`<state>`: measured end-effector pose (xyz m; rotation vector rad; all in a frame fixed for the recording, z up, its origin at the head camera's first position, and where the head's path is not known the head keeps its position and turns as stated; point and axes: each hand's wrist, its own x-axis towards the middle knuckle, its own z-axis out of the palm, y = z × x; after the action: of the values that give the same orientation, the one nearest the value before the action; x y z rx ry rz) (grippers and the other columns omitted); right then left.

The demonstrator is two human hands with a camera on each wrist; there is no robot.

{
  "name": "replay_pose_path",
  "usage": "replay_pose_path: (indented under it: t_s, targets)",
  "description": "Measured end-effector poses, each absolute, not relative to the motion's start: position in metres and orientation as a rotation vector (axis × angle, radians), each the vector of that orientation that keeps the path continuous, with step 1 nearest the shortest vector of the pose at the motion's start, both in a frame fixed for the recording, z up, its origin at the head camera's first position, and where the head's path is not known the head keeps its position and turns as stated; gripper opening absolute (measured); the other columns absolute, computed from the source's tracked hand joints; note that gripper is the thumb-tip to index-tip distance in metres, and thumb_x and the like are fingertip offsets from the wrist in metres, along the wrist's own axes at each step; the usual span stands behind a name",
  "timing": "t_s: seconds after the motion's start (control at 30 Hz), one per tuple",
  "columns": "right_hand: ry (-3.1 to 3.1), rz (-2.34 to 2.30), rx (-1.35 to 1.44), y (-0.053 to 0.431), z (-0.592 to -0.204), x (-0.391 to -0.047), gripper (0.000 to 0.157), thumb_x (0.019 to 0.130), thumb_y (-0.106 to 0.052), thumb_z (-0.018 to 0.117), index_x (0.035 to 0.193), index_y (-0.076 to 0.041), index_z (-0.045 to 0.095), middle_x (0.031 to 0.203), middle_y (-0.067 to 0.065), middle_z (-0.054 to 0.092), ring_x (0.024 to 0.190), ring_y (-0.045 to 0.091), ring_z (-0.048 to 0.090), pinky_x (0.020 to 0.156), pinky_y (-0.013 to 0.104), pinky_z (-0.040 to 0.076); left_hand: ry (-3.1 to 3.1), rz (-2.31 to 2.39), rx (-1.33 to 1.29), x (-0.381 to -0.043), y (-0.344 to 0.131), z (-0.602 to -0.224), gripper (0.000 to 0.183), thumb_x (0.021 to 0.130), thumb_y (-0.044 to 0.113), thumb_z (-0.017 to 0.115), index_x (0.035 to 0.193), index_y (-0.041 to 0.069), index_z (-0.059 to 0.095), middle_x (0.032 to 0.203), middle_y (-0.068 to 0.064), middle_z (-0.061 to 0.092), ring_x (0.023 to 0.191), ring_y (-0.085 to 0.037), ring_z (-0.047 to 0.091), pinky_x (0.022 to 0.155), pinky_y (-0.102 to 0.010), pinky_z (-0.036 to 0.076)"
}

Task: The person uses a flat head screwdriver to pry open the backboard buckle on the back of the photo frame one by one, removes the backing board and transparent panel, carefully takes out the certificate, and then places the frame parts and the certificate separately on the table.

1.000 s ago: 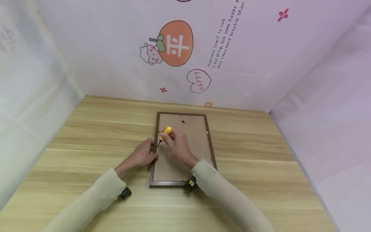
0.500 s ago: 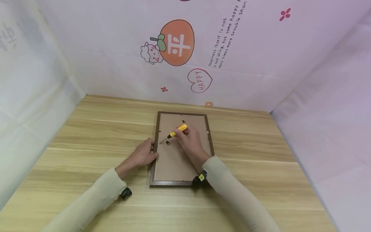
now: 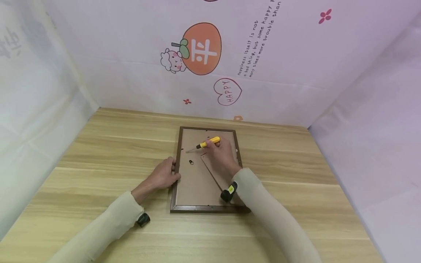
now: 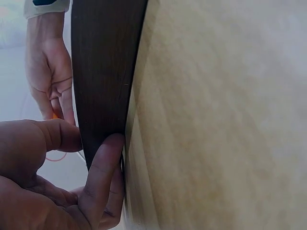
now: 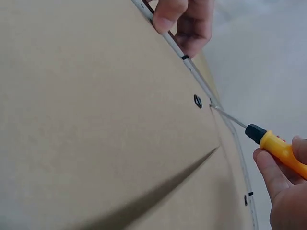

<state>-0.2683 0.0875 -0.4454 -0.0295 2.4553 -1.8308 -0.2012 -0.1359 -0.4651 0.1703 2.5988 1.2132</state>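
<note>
A brown picture frame (image 3: 175, 190) lies back side up on the table, its beige backing board (image 3: 192, 186) showing. My left hand (image 3: 162, 174) grips the frame's left side, the thumb at its upper edge and the fingers against its outer side. In my right hand (image 3: 223, 153) I hold a screwdriver (image 3: 210, 141) with a yellow handle and black collar. Its metal shaft points left, the tip over the board near the left rim. A small black hanger (image 3: 191, 162) sits below the tip. A long slanting edge, like a flap (image 3: 217, 166), runs across the board under my right hand.
The frame rests on a wood-grain table (image 3: 115, 146). A white printed sheet (image 3: 279, 95) rises behind it, with more white sheeting at both sides. Small dark tabs (image 3: 182, 149) sit along the frame's inner rim.
My right hand has moved right and away with the screwdriver, its tip leaving the left rim and the handle tilting flatter. The slanting edge on the board now shows. My left hand keeps its place.
</note>
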Motion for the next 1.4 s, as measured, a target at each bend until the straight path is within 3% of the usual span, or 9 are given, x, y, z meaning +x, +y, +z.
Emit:
replay_pose_path:
  t_s: [0.3,0.63,0.97,1.2,1.4]
  targets:
    - [2.5,-1.77,0.048,0.084,-0.449,-0.281,0.023,0.1,-0.025,0.058,0.115,-0.008,0.06,0.113,0.008,0.065,0.097,0.017,0.062,0.078,0.022,0.054,2.632,1.169,0.173,-0.202,-0.136,-0.466,0.044,0.085,0.007,0.064,0.124,-0.006,0.048,0.109,-0.019,0.061,0.089,-0.024,0.058,0.064,-0.027,0.053]
    - [2.45,-1.769,0.063,0.083,-0.451,-0.284,0.025,0.1,-0.023,0.057,0.117,-0.005,0.058,0.112,0.011,0.064,0.097,0.017,0.064,0.076,0.022,0.054,2.625,1.173,0.182,-0.203,-0.133,-0.468,0.043,0.086,0.007,0.064,0.124,-0.006,0.048,0.111,-0.02,0.062,0.089,-0.024,0.06,0.063,-0.027,0.055]
    - [2.145,-1.974,0.122,0.082,-0.453,-0.289,0.028,0.101,-0.014,0.054,0.124,0.001,0.052,0.121,0.019,0.061,0.115,0.026,0.065,0.091,0.025,0.056,2.674,1.122,0.236,-0.201,-0.137,-0.465,0.041,0.085,0.009,0.063,0.121,-0.006,0.049,0.112,-0.02,0.06,0.096,-0.028,0.059,0.076,-0.036,0.054]
    - [2.038,-2.068,0.162,0.079,-0.455,-0.287,0.033,0.101,-0.012,0.053,0.131,0.003,0.049,0.127,0.02,0.059,0.119,0.029,0.063,0.09,0.023,0.056,2.665,1.148,0.226,-0.201,-0.136,-0.465,0.037,0.084,0.007,0.064,0.117,-0.004,0.05,0.111,-0.02,0.061,0.094,-0.027,0.06,0.07,-0.031,0.053]
    - [2.142,-2.026,0.163,0.074,-0.456,-0.282,0.035,0.1,-0.018,0.056,0.13,-0.001,0.05,0.121,0.017,0.062,0.112,0.026,0.067,0.088,0.025,0.057,2.659,1.156,0.215,-0.202,-0.137,-0.467,0.036,0.084,0.007,0.064,0.115,-0.003,0.05,0.111,-0.021,0.061,0.091,-0.026,0.06,0.065,-0.028,0.053]
